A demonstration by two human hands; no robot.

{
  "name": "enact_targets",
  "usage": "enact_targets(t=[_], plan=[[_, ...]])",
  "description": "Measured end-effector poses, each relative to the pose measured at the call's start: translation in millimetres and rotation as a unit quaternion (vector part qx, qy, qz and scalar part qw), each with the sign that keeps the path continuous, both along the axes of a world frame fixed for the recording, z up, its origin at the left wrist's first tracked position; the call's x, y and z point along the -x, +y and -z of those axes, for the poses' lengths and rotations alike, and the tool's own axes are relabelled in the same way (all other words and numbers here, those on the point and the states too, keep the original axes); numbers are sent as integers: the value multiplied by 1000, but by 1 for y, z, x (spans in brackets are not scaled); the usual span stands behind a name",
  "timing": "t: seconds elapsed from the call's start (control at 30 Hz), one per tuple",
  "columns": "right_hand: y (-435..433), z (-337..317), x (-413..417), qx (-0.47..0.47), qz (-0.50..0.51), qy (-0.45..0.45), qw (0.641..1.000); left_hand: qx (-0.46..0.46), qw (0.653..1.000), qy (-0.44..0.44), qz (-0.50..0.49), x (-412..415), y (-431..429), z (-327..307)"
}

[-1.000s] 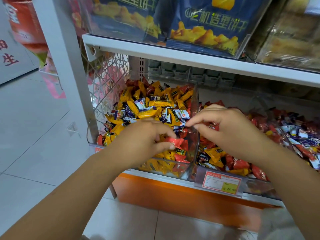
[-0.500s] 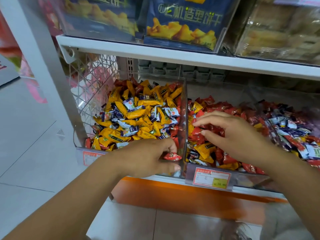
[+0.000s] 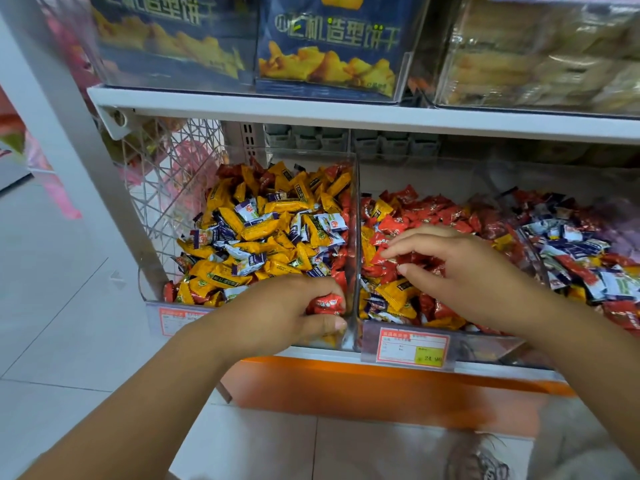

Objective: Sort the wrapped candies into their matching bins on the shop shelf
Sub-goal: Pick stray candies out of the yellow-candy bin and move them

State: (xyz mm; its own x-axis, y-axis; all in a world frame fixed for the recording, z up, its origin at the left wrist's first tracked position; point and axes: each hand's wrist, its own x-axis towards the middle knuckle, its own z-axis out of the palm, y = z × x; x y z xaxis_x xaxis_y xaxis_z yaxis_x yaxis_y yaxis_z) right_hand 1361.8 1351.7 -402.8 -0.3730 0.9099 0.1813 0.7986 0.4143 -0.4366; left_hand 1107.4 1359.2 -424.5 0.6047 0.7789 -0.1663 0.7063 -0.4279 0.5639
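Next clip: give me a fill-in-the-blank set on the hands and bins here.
1. The left hand grips a ___ candy.
2. The left bin holds mostly ___ candies.
3. Of the three bins, the right hand lies in the ___ one.
Missing words: red; yellow; middle.

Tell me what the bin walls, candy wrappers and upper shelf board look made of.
Bin walls: clear rigid plastic, probably acrylic; candies show through. Wrappers, like the red candy in the left hand: glossy crinkled film, plastic or foil-lined. Shelf board: smooth white, likely painted metal.
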Motion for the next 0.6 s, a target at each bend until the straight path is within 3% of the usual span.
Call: enact_targets(t=[0.33,0.6], plan=[[-2,2,-1,0,-3,-6,1000,65,988,-131,-59,6,3,-8],[-12,-11,-19,-29,34,11,999,-63,941,-313,-114,-34,-1,-44]])
